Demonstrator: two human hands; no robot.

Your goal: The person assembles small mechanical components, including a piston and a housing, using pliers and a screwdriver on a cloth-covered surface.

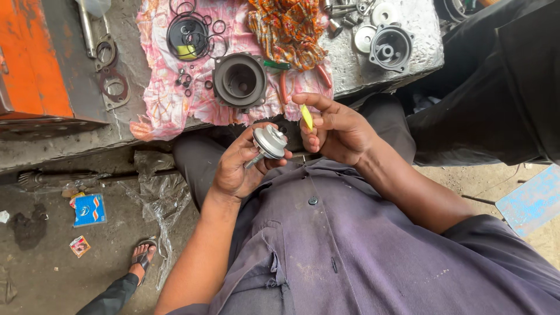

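Note:
My left hand (236, 166) grips a small round silver metal part with a short stem (268, 143), its disc face turned up. My right hand (337, 129) is just to its right, pinching a small yellow piece (307, 116) between thumb and fingers, close to the metal part but apart from it. Both hands hover over my lap, in front of the bench edge.
A concrete bench (402, 76) carries a pink cloth (163, 99) with a black round housing (240, 80), rubber O-rings (188, 35), gaskets (112, 86), red-handled pliers (284, 87), an orange patterned rag (289, 29) and another housing (391, 48). Another person's sandalled foot (140, 259) is on the floor at left.

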